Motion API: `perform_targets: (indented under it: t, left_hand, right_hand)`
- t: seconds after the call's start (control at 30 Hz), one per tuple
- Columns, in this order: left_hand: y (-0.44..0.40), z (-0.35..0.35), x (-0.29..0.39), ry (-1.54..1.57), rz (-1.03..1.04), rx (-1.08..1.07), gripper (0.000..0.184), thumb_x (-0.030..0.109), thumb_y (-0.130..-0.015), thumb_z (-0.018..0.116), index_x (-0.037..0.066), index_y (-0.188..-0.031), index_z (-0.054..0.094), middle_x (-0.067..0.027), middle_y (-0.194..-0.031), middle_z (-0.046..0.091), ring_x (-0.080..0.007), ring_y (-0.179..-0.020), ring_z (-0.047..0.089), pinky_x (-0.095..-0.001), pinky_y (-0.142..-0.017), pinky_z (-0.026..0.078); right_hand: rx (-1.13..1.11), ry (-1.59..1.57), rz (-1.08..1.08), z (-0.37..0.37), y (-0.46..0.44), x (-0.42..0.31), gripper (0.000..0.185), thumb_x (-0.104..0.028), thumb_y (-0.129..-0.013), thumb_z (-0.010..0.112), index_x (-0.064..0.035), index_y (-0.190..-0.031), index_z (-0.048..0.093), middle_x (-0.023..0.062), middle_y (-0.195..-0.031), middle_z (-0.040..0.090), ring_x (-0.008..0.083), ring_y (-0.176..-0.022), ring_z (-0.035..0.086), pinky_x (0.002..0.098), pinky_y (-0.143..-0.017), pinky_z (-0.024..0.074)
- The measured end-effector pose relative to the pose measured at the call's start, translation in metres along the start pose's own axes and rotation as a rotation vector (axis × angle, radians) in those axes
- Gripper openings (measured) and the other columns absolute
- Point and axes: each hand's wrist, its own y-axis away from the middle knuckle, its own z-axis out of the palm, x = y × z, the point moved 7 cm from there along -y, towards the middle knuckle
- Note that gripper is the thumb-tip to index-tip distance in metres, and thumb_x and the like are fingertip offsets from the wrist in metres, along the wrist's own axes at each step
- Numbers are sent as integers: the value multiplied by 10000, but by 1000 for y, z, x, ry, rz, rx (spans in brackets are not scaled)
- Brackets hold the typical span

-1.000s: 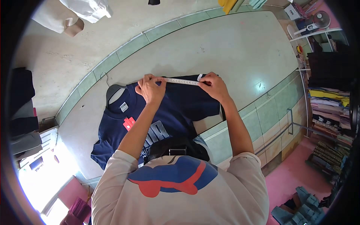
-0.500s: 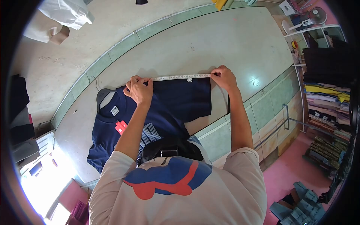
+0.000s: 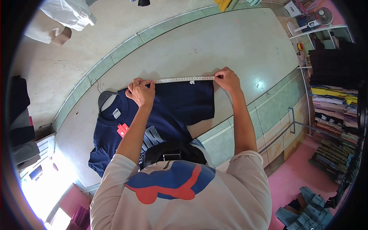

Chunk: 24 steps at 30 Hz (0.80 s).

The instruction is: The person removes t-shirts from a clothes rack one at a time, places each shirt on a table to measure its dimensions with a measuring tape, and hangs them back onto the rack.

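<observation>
A navy T-shirt [image 3: 180,101] with a white print lies flat on the table, its neck still round a dark hanger [image 3: 102,100]. A white tape measure [image 3: 180,79] runs taut along the shirt's far edge. My left hand [image 3: 141,92] pinches the tape's left end near the shoulder, its fingers resting on the cloth. At the sleeve's outer corner my right hand [image 3: 228,79] pinches the other end between thumb and fingers. A red tag [image 3: 122,130] lies on the chest beside my left forearm, and a white label [image 3: 116,113] shows inside the neck.
The pale table [image 3: 237,42] extends beyond the shirt to a green tiled wall edge [image 3: 161,27]. Folded clothes [image 3: 333,96] fill a rack at the right, near a fan [image 3: 322,17]. Denim garments [image 3: 306,211] lie low at the right. White clothing [image 3: 69,15] hangs at upper left.
Almost nothing differs. Both hands keep their pinch on the tape, and the whole scene sits very slightly further left.
</observation>
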Motion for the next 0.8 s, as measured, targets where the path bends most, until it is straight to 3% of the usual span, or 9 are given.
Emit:
perform_targets:
  t: [0.13,0.27,0.33,0.4,0.47,0.53,0.67,0.73,0.8]
  left_hand:
    - [4,-5,15,99,84,58,151,339,-679,704,191,-712,696,36,-971,543,-189,-1032,442,-441,-902,257]
    - [16,1,59,619,364,-123,166,306,-727,669,144,-765,672,0,-1018,562,-213,-1008,477,-477,-906,275]
    - [28,-9,89,533,594,-150,222,288,-764,640,124,-913,642,-42,-969,580,-233,-966,511,-505,-948,249]
    - [30,1,83,302,615,3,237,283,-775,629,128,-955,619,-49,-916,594,-231,-936,535,-510,-966,234]
    - [28,1,78,69,623,144,257,277,-786,619,133,-998,596,-55,-862,608,-230,-907,558,-516,-985,218]
    - [18,27,66,-258,634,-353,239,275,-778,626,139,-971,590,-52,-781,622,-217,-856,592,-535,-1001,187]
    - [8,12,52,-551,687,-497,201,208,-764,616,120,-942,582,-13,-659,609,-164,-849,606,-512,-1011,186]
    - [17,9,60,-651,665,-517,207,175,-761,597,134,-962,569,-4,-770,620,-135,-874,592,-499,-1009,197]
    - [42,3,85,-592,933,-141,339,289,-814,545,121,-1109,531,-42,-1045,588,-158,-1035,530,-522,-1007,197]
  right_hand:
    - [16,26,-37,-2,4,-5,108,-200,-707,639,-103,-730,681,48,-796,575,208,-734,593,328,-654,480]
    - [-67,-513,-75,0,31,-41,378,-205,-720,676,-63,-1049,557,93,-879,557,192,-738,573,296,-679,483]
    - [-62,-607,-36,3,48,-50,504,-209,-721,688,-54,-1154,482,112,-921,544,188,-745,563,287,-682,483]
    - [228,-532,-39,-6,66,-42,641,-216,-711,703,-70,-1238,368,123,-976,510,192,-756,549,282,-671,483]
    - [251,-538,-29,-3,85,-38,569,-213,-721,691,-50,-1198,429,125,-1025,506,191,-776,551,270,-664,481]
    - [70,-484,-111,13,102,-40,492,-224,-718,672,-73,-1155,503,141,-1146,492,224,-766,574,294,-668,491]
    - [-225,-221,-164,56,131,-61,453,-220,-696,639,-125,-1131,561,138,-1289,425,262,-754,592,336,-677,503]
    - [-210,-68,-372,70,139,-82,507,-215,-670,631,-198,-1171,555,144,-1339,374,283,-771,609,346,-669,503]
    - [-231,-23,-347,77,140,-92,518,-219,-664,624,-197,-1177,552,140,-1350,363,283,-793,610,354,-683,504]
